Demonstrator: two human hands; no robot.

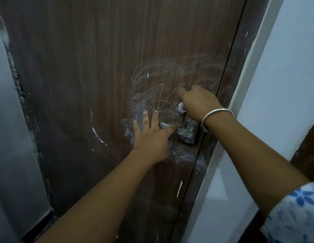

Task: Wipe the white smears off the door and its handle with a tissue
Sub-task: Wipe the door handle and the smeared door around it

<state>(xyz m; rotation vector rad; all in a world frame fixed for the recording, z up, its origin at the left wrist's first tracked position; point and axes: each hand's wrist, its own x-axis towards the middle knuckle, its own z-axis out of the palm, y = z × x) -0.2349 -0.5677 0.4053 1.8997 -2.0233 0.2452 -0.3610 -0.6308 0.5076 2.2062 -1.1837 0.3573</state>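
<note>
Door (86, 71) brown, wood-grain, closed against a white frame (240, 111). Handle (165, 126) at mid-height near the latch edge, with its plate (188, 131) just right of the lever.

Left hand (151, 135) lay flat on the door, fingers straight and spread. The thumb reached across the lever. It held nothing and looked like a brace.

Right hand (199, 100), with a bangle (216, 117) at the wrist, was curled round a small wad of tissue (181, 108). The wad sat against the door just above the plate. The index finger pointed up and left along the panel.

Smears (159, 97):
- looping swirls and a thin haze ringed the handle, above and to the left
- thicker white patches lay below it
- squiggles showed on the plate
- a curved streak (98, 136) stood well to the left
- a drip (179, 188) lay low near the door edge

Judgement: early stage. The wiped look of the swirls suggested the white had been spread about rather than lifted off. No patch near the handle read as clean. Door, lever, plate and the outlying marks were all left to do.
</note>
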